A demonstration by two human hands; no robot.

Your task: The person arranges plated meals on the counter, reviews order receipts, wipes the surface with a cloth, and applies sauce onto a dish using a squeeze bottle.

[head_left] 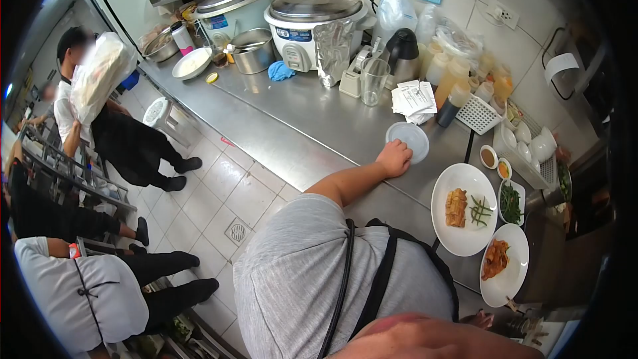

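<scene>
My left hand (395, 158) reaches across the steel counter, its fingers curled together over the near edge of a round translucent plastic lid (415, 139). White paper slips (415, 100) lie just beyond the lid. To the right is a large white plate (453, 238) with a browned rolled item and cut green beans. Beside it an oval plate (512, 281) bears food in reddish sauce, and a small dish (520, 189) contains leafy greens. Two small sauce cups (489, 156) sit above the plates. My right hand cannot be made out.
Two large cookers (299, 43) (236, 16) stand against the wall. A clear glass (374, 83), squeeze bottles (452, 80) and a white basket (478, 116) line the counter's back. At left, one person (119, 119) carries a large bag; another person (86, 292) stands lower down.
</scene>
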